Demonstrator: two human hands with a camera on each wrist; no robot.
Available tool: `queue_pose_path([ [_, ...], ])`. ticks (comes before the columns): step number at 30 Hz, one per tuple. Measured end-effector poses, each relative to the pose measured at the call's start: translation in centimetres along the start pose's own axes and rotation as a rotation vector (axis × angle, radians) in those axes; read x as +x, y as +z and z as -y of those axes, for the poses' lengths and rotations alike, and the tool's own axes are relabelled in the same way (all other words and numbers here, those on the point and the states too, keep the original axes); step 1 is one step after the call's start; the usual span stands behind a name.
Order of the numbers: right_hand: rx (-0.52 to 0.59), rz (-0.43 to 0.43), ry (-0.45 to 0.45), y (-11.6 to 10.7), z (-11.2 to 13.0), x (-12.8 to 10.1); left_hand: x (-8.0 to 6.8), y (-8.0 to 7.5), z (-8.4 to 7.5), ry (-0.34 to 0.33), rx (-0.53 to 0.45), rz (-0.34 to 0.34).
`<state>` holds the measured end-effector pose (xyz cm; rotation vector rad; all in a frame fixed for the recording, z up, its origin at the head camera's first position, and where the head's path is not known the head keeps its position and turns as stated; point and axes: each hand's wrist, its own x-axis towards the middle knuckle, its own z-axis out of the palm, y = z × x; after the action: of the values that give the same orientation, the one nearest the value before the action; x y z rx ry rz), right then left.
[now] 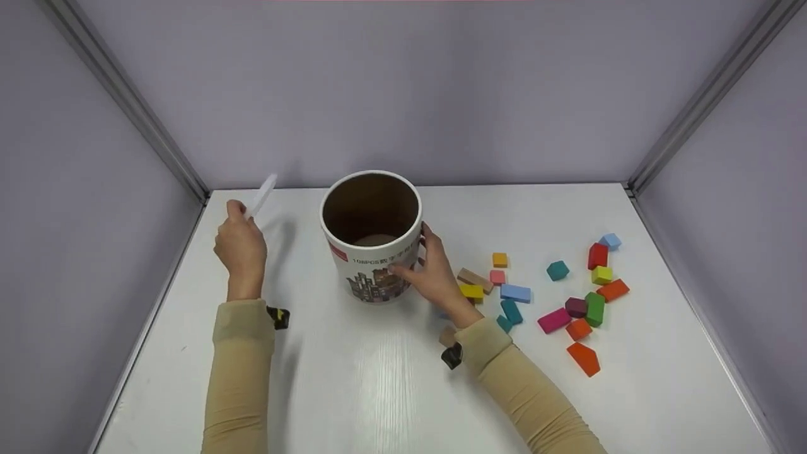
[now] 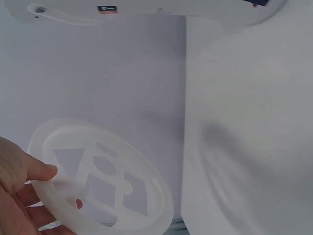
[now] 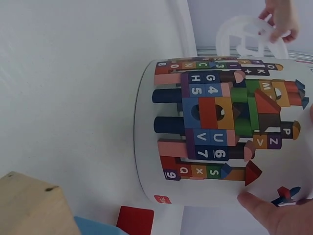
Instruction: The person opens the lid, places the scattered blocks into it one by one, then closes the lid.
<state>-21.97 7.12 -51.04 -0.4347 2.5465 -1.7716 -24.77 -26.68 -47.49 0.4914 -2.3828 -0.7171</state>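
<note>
My left hand [image 1: 243, 246] pinches a white plastic lid [image 1: 261, 194] by its edge, raised at the left. The lid is seen edge-on in the head view; in the left wrist view its oval face [image 2: 63, 129] shows several shaped cutouts. An upright white bucket [image 1: 372, 277], printed with a colourful block castle, stands open-topped at the table's middle. Its dark inside shows a pale bottom. My right hand [image 1: 435, 277] grips the bucket's right side, thumb on the front and fingers behind, partly hidden.
Several coloured wooden blocks lie scattered right of the bucket, among them a blue block [image 1: 516, 293], a magenta block [image 1: 553, 320] and a green block [image 1: 594, 309]. Some lie close by my right wrist. Grey panels [image 1: 403, 94] enclose the white table [image 1: 353, 391] at the back and sides.
</note>
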Motion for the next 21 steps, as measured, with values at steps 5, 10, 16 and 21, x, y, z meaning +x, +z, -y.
queue_pose_path([
  [5, -0.002, 0.002, 0.005, 0.0, 0.0, 0.0, -0.9, 0.3, 2.4, 0.046, 0.111, -0.003],
  [10, 0.000, 0.006, -0.004, 0.0, 0.1, 0.0, -1.8, 0.7, 4.3, 0.044, 0.207, -0.009],
  [16, 0.001, 0.013, -0.002, -0.1, 0.1, 0.0, -2.8, 1.2, 5.8, 0.053, 0.258, -0.002],
  [21, -0.002, 0.011, 0.008, -0.2, 0.1, 0.0, -3.3, 1.6, 6.4, 0.082, 0.297, 0.054],
])
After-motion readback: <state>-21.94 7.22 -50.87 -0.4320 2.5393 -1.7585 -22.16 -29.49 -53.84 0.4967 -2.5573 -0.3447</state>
